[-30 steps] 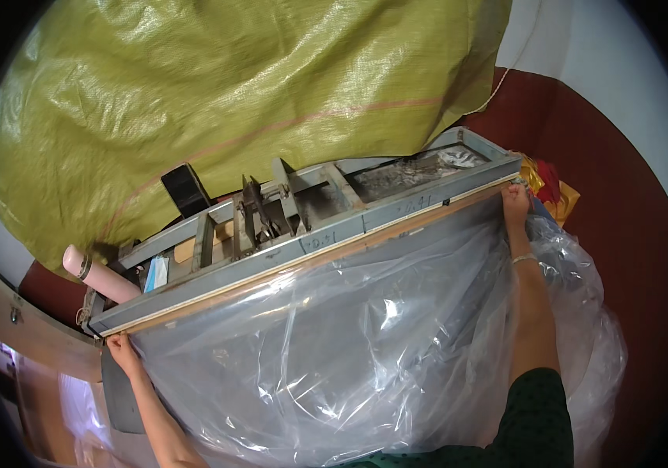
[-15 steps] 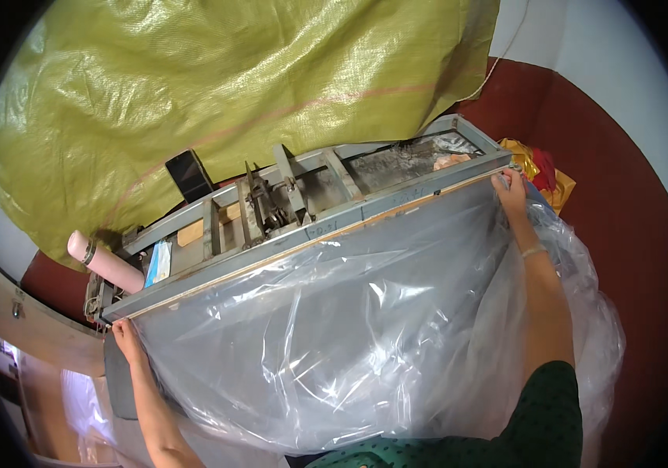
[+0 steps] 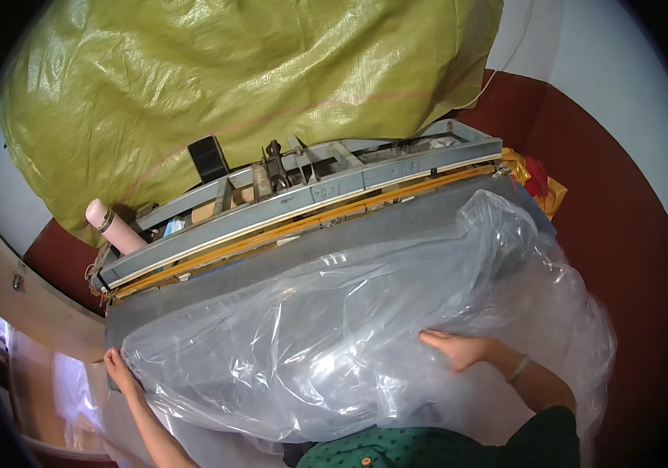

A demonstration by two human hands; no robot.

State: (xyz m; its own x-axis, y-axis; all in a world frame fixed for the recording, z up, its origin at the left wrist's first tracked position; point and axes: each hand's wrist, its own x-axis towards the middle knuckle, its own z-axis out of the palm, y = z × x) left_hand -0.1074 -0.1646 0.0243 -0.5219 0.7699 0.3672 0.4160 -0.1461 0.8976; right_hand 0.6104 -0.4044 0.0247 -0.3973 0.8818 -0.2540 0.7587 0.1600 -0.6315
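A clear, crinkled plastic sheet (image 3: 314, 335) lies over a dark grey flat surface (image 3: 248, 290) in front of my body. My left hand (image 3: 122, 371) is pinched at the sheet's left corner, beside the grey surface's edge. On the right, my right hand (image 3: 462, 350) rests on the sheet, its fingers stretched out and pointing left, and it grips nothing I can see. The sheet's far edge lies loose, with a bunched fold at the right, and a strip of grey surface shows between it and the orange-edged bar (image 3: 295, 230).
Behind the bar runs a long grey metal frame (image 3: 396, 173) with crosspieces and a mechanism. A pink flask (image 3: 115, 226) leans at its left end, and a black phone (image 3: 208, 159) stands behind. Yellow woven sheeting (image 3: 271, 70) hangs at the back. Gold and red wrapping (image 3: 536, 179) lies right.
Both hands have left the metal frame's edge and come toward me, the right one also moving left. The sheet's far edge has come away from the frame, baring the grey surface and the orange bar.
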